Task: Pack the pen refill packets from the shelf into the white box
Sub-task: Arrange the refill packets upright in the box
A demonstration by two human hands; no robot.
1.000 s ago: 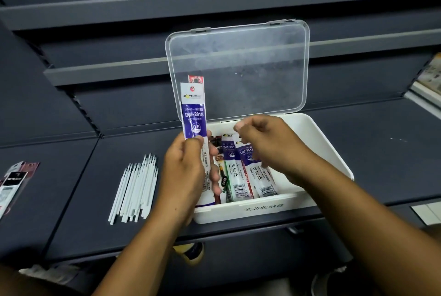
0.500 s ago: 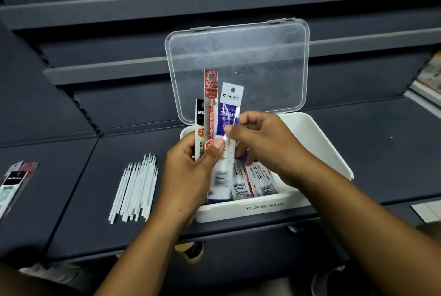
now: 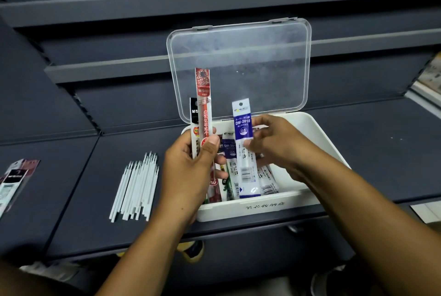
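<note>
Fingers and thumb of the right hand pinch a blue refill packet upright, lower end down in the white box. Left hand grips a red packet and a black-topped packet at the box's left edge. More packets lie inside.

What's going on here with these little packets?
A person is packing pen refill packets into an open white box. The left hand grips a red packet and a black-topped packet upright; the right hand pinches a blue packet over those already inside. Loose white refills lie on the shelf beside it.
</note>
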